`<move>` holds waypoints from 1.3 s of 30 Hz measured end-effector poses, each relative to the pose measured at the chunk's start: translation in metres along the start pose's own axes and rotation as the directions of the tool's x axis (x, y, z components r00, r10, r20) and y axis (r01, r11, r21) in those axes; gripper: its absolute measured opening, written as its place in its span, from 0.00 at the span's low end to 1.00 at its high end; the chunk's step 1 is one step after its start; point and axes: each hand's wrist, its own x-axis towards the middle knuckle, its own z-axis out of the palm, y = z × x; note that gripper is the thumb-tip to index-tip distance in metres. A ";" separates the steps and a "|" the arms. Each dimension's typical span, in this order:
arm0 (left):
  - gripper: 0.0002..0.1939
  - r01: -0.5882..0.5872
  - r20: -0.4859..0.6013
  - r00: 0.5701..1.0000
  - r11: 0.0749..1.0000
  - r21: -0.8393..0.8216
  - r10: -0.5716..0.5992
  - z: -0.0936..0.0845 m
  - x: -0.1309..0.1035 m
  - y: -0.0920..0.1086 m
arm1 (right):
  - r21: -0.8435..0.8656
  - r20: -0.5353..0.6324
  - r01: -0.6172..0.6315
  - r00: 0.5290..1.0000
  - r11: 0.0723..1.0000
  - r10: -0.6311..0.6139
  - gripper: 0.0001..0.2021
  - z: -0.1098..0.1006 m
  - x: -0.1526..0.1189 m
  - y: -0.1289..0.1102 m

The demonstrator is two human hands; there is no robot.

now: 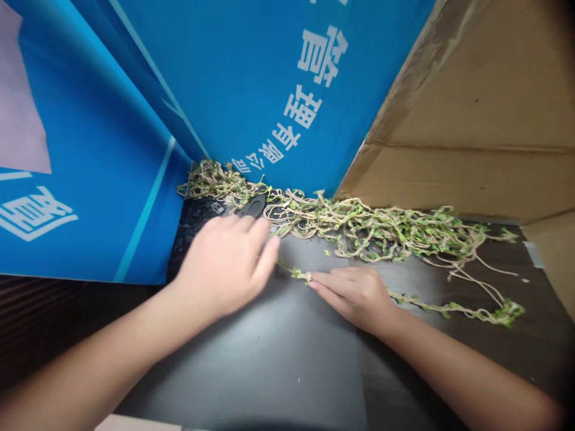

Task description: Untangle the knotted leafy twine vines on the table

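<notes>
Leafy twine [296,274] in right-hand grip [309,280]; grey mat's edge [362,383] nearby

The dark table [399,365] has streaks like wood. A smooth gray mat [287,353] lies flat on its near left and middle. A big messy heap of leafy strings [395,230] stretches across the far side, a smaller bunch [211,179] sits far left, and one leafy string [471,311] rests on the right.

- Banners [251,72]: bright blue, white characters, paler blue stripes
- Twine [467,310]: beige, dotted with green leaves
- Cardboard [471,108]: brown
- Mat [269,365]: plain grey
- Tabletop [404,359]: dark brown, faint wood grain
- Paper patch [22,96]: pale pink
</notes>
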 end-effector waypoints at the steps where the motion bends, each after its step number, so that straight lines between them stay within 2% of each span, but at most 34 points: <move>1: 0.18 -0.141 -0.057 0.989 0.982 -0.122 0.135 0.005 -0.004 0.007 | -0.003 0.006 0.000 1.000 1.000 0.000 0.06 0.000 0.000 0.000; 2: 0.16 -0.254 -0.085 0.967 0.929 -0.270 0.240 0.012 -0.009 0.015 | -0.005 0.014 -0.001 1.000 1.000 0.001 0.06 0.000 0.000 0.000; 3: 0.18 -0.302 -0.105 0.953 0.864 -0.402 0.284 0.021 -0.013 0.023 | -0.008 0.019 0.001 1.000 1.000 0.000 0.07 0.000 0.001 0.000; 5: 0.23 -0.344 -0.130 0.936 0.762 -0.549 0.328 0.041 -0.018 0.036 | -0.024 0.020 0.018 1.000 1.000 -0.017 0.10 0.000 0.000 -0.001; 8: 0.31 -0.390 -0.148 0.905 0.635 -0.667 0.400 0.066 -0.021 0.044 | -0.062 0.012 0.067 0.998 0.996 -0.067 0.14 0.000 0.000 -0.004; 12: 0.37 -0.373 -0.139 0.901 0.570 -0.732 0.411 0.079 -0.018 0.041 | -0.080 0.010 0.102 0.995 0.992 -0.102 0.14 -0.002 0.001 -0.008; 16: 0.36 -0.365 -0.140 0.906 0.569 -0.737 0.400 0.081 -0.018 0.039 | -0.073 -0.010 0.100 0.995 0.992 -0.101 0.13 -0.002 0.003 -0.009; 19: 0.31 -0.325 -0.110 0.923 0.597 -0.733 0.368 0.083 -0.017 0.037 | -0.053 0.027 0.052 0.998 0.997 -0.051 0.10 -0.002 0.003 -0.009; 25: 0.07 -0.260 -0.079 0.950 0.622 -0.739 0.303 0.082 -0.012 0.034 | 0.028 0.092 -0.049 0.995 0.998 0.046 0.05 -0.004 0.002 -0.009; 32: 0.06 -0.248 -0.095 0.956 0.592 -0.767 0.278 0.080 -0.010 0.033 | 0.039 0.070 -0.057 0.996 0.998 0.054 0.04 -0.004 0.003 -0.008; 39: 0.07 -0.226 -0.072 0.962 0.614 -0.756 0.264 0.082 -0.010 0.033 | 0.048 0.073 -0.038 0.997 0.998 0.034 0.04 -0.006 0.003 -0.008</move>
